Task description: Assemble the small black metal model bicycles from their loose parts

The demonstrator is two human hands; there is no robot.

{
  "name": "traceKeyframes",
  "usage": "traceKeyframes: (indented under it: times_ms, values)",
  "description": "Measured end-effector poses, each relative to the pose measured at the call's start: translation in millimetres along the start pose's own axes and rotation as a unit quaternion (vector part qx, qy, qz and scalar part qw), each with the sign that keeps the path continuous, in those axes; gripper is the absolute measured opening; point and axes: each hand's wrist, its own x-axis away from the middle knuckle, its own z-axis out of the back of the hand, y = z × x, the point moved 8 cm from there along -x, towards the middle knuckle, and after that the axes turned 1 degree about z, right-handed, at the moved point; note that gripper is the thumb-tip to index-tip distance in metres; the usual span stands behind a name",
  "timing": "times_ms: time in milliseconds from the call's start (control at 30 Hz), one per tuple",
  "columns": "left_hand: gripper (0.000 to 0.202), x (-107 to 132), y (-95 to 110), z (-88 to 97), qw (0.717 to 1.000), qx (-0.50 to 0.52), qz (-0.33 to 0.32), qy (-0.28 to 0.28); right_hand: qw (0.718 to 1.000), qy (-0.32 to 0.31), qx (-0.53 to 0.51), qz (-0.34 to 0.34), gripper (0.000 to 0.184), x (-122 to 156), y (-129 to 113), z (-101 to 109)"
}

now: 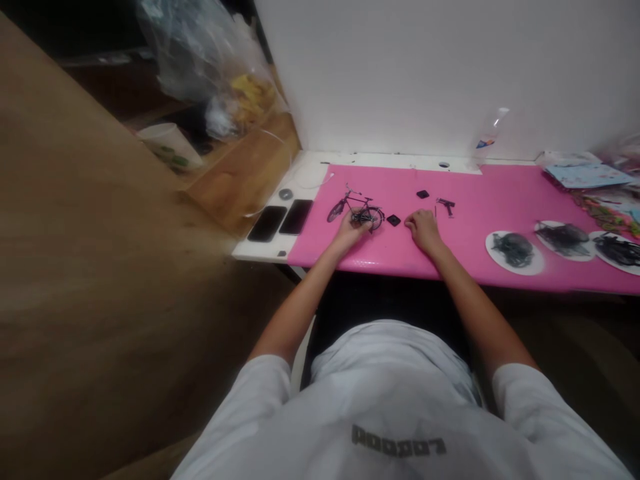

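A small black model bicycle [367, 207] stands upright on the pink table cover, its front wheel to the left. My left hand [351, 228] is closed around its lower rear part, near the pedals and back wheel. To the right, my right hand [424, 228] rests close to the pink surface with its fingers curled together; anything between the fingertips is too small to make out. A black diamond-shaped piece [393, 220] lies between the hands. Beyond the right hand are a second black diamond-shaped piece [423, 194] and a small dark pistol-shaped part [446, 205].
White plates [529, 265] heaped with dark parts stand on the right of the pink cover [380, 257]. Two dark phones [267, 224] lie at the left table end. A clear bottle [493, 130] stands by the white wall. Plastic bags [200, 53] hang over a wooden box at the back left.
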Motion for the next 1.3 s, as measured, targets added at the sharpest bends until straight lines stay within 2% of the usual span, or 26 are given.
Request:
traceKeyframes:
  times_ms: [133, 300, 500, 633, 767, 867, 967, 1133, 1300]
  values:
    - [0.068, 2.4, 7.0, -0.2, 1.0, -0.013, -0.001, 0.005, 1.0, -0.007, 0.008, -0.008, 0.026, 0.8, -0.9, 0.3]
    - [0.063, 9.7, 25.6, -9.9, 0.998, -0.047, -0.029, -0.003, 1.0, -0.014, 0.012, -0.015, 0.025, 3.0, -4.2, 2.8]
    - [0.063, 16.0, 33.0, -24.8, 1.0, -0.005, 0.002, -0.002, 1.0, 0.004, -0.004, -0.012, 0.024, 8.4, -11.3, 9.0]
    - [0.063, 18.5, 47.9, -28.2, 0.999, -0.03, -0.008, -0.016, 1.0, 0.025, -0.016, 0.01, 0.022, 4.9, -12.9, 27.7]
    - [0.062, 19.1, 66.7, -25.8, 0.998, -0.046, -0.031, -0.017, 0.995, 0.062, -0.061, 0.045, 0.02, -0.3, -16.7, 62.8]
    - [0.065, 19.6, 72.1, -26.7, 0.999, -0.028, -0.03, -0.008, 0.983, 0.113, -0.099, 0.103, 0.017, 5.2, -37.6, 89.6]
    - [0.067, 21.5, 71.1, -32.7, 1.0, -0.013, -0.024, -0.004, 0.97, 0.153, -0.124, 0.144, 0.017, 17.9, -70.1, 104.4]
    - [0.071, 29.7, 68.7, -49.9, 1.0, 0.009, -0.021, -0.012, 0.951, 0.189, -0.137, 0.201, 0.032, 39.8, -123.4, 109.3]
    - [0.078, 43.5, 67.0, -70.2, 0.999, 0.036, 0.004, -0.035, 0.941, 0.215, -0.132, 0.224, 0.036, 48.5, -140.8, 109.3]
